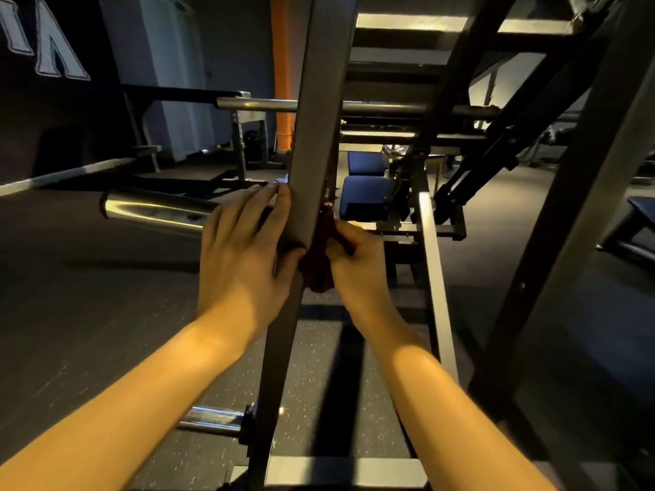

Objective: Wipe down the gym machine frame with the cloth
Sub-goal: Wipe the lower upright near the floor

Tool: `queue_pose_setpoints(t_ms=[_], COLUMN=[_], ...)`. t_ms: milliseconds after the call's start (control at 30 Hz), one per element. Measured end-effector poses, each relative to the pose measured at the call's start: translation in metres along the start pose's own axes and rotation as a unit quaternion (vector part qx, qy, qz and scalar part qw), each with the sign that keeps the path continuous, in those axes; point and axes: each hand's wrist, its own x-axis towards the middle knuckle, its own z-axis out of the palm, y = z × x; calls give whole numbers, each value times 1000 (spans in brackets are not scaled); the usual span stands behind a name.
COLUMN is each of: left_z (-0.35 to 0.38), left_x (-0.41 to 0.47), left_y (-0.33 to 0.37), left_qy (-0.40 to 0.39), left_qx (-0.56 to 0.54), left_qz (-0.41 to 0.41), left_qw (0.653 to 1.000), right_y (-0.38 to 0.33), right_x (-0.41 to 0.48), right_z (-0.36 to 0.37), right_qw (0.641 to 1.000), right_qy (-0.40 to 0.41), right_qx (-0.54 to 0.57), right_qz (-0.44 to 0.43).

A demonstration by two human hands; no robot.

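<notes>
- Head view looks down along a grey frame post (312,136) of the gym machine, which stands slanted in the middle and serves as landmark.
- The left hand (244,249) lies on the left side of this post, its fingers straight and close together along the edge, and the thumb reaches across the front face.
- The right hand (358,264) is on the right side of the post; its fingers are curled around a dark reddish cloth (319,256).
- The cloth is pressed on the right edge of the post, between the two hands, and it touches the left thumb.
- Left of the post a chrome sleeve (156,209) points outward, just beyond the left hand.
- Right of the post and farther back are two blue pads (365,193).
- Low on the left of the post a shorter chrome peg (212,419) stands out above the dark speckled floor (88,295).
</notes>
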Motion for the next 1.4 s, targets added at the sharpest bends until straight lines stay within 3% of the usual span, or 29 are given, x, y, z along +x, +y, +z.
queue_pose_setpoints(t_ms=[167,333,433,600,733,800,867,933,1033,1133,1200,1267,1333,1400], left_z=[3,5,10,11,22,29,36,40,45,49,51,51,50,47], left_x=[-11,-28,-37,-44,-78,-99,-116,-128,-134,-136,-138,-141,-147,-153], left_y=[6,9,8,9,9,12,15,17,17,17,17,18,17,15], left_qy=[-12,-10,-12,-25,-45,-66,-84,-105,-126,-125,-127,-137,-148,-151], left_qx=[14,38,60,110,137,137,125,118,119,117,110,108,107,91], left_qz=[-31,-33,-38,-50,-79,-96,-113,-125,-132,-138,-144,-139,-137,-156], left_qw=[999,999,997,992,986,984,982,979,976,976,975,975,973,972], right_y=[18,16,29,75,115,141,165,174,159,138,143,169,194,199], right_x=[16,-11,6,33,-37,-67,-87,-93,-76,-62,-69,-83,-96,-102], right_z=[1,-10,-1,20,41,55,65,62,51,46,52,61,63,56], right_qw=[989,993,989,993,996,990,954,912,942,994,995,975,914,886], right_qy=[-58,-72,-33,-77,-39,-38,-125,-218,-189,-58,-33,-128,-294,-350], right_qx=[-135,-58,-107,-83,-40,-11,-18,-73,-33,34,32,-52,-151,-154], right_qz=[11,-75,-94,26,67,134,271,339,276,86,90,174,236,263])
